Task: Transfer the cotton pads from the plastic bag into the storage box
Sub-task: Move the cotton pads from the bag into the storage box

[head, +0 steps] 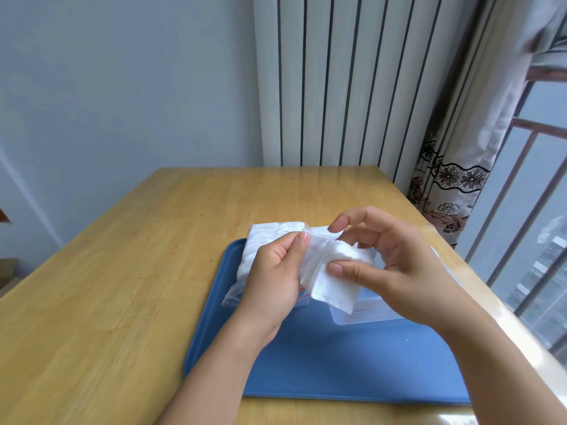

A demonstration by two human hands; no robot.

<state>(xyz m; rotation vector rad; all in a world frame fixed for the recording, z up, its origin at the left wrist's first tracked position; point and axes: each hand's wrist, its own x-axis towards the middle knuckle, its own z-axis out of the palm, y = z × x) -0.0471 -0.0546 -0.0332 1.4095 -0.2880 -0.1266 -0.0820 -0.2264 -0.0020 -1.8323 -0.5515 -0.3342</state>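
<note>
We hold a small stack of white cotton pads (333, 271) in the middle of the frame, raised above the blue tray (352, 363). Our left hand (273, 271) comes in from the lower left and pinches the left edge of the stack, thumb on the side facing us with its nail turned toward the camera, the other fingers hidden behind the pads. Our right hand (395, 262) comes in from the lower right and grips the right part of the stack: its thumb presses on the front face, pointing toward the left of the frame, while its curled fingers arch over the top edge. The stack looks roughly rectangular, and its long axis runs on a diagonal from the upper left of the frame, near the left thumb tip, down to a free corner at lower right that hangs just above the tray. The pads are slightly fanned, so several edges show. The plastic bag (264, 240) lies behind our left hand, partly on the upper left corner of the tray and partly on the wooden table (107, 286); it is full of white pads, and its clear mouth end points toward the lower left. The storage box (368, 314), clear with a printed label, sits on the tray under our right hand, mostly hidden.
</note>
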